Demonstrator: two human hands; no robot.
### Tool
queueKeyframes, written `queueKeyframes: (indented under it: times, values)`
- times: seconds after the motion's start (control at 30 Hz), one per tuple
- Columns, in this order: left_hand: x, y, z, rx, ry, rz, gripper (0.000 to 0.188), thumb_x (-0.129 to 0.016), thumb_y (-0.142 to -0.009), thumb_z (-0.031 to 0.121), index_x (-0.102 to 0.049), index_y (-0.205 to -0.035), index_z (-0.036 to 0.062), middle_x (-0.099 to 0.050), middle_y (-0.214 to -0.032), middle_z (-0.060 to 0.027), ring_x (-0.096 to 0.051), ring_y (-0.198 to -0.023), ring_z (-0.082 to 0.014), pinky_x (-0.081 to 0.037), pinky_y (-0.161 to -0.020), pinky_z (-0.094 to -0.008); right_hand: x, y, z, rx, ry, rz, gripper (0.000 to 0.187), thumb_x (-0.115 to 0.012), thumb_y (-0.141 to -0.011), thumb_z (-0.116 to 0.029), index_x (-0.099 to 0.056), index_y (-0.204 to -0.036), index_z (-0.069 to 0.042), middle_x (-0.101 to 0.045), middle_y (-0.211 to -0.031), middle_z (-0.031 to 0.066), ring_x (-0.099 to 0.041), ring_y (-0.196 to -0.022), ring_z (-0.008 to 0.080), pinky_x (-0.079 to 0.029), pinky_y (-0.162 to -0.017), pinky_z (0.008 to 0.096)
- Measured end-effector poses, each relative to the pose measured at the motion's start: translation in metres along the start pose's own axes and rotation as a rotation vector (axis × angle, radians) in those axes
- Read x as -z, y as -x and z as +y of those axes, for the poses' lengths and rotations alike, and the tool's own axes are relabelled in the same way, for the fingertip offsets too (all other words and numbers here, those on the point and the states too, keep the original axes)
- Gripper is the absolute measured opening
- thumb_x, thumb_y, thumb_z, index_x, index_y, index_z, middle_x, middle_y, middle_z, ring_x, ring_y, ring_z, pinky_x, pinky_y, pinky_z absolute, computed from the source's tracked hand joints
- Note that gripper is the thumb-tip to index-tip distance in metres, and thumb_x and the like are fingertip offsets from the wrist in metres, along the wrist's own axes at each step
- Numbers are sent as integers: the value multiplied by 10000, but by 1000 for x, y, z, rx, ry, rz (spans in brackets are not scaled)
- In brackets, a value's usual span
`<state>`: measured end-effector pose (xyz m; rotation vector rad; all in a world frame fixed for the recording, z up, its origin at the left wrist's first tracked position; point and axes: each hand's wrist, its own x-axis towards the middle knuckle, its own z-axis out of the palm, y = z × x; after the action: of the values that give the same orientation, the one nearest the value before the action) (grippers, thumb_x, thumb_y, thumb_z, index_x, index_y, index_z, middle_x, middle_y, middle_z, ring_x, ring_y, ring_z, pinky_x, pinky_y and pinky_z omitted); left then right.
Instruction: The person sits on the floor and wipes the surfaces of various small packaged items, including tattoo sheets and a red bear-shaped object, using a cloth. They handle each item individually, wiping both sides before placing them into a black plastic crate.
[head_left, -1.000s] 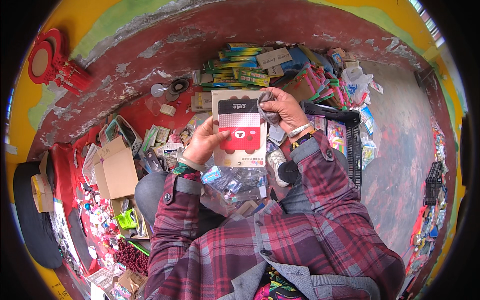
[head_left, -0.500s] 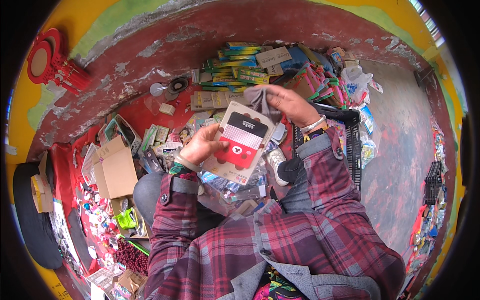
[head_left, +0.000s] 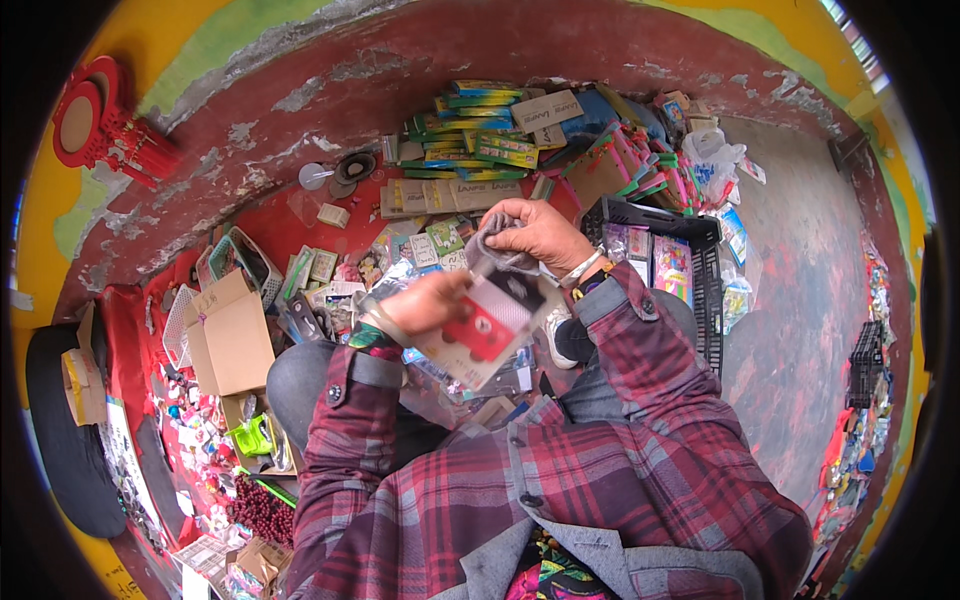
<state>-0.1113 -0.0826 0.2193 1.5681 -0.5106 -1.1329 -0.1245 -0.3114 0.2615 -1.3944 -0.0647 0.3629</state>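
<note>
A red floor cloth (head_left: pixel 270 225) lies crowded with packets. Left hand (head_left: pixel 425 300) fingers pinch a red-and-white carded packet (head_left: pixel 485 325), tilted; right hand (head_left: pixel 535 232) fingers bunch a grey rag (head_left: pixel 490 245) just above it. Beyond: a black crate (head_left: pixel 705 290), a cardboard box (head_left: pixel 232 335).

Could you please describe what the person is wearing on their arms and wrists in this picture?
Both forearms are covered by long sleeves of a red, maroon and grey plaid flannel shirt with buttoned cuffs. The left wrist carries a pale bangle above a patterned inner cuff. The right wrist bears a silvery bangle and a dark band with yellow. The left hand and right hand are ungloved.
</note>
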Motion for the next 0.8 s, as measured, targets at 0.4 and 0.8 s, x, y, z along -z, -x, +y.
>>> queueKeyframes:
  times: [0.4,0.8]
  values:
    - [11,19,36,-12,282,90,344,-589,-815,-42,-507,-1147,3,-633,-994,-72,-630,-837,-141,-554,-669,-289,47,11,-38,135,-334,166,331,-520,-942,-297,-591,-1082,-6,-643,-966,46,-609,-861,122,-472,-797,258]
    - [-1,9,30,-61,103,152,253,-603,-877,68,-553,-1120,16,-627,-945,-11,-576,-879,-87,-477,-771,-246,-4,-1,-4,27,95,107,137,-641,-809,-62,-652,-925,10,-646,-821,17,-591,-736,65,-467,-659,201]
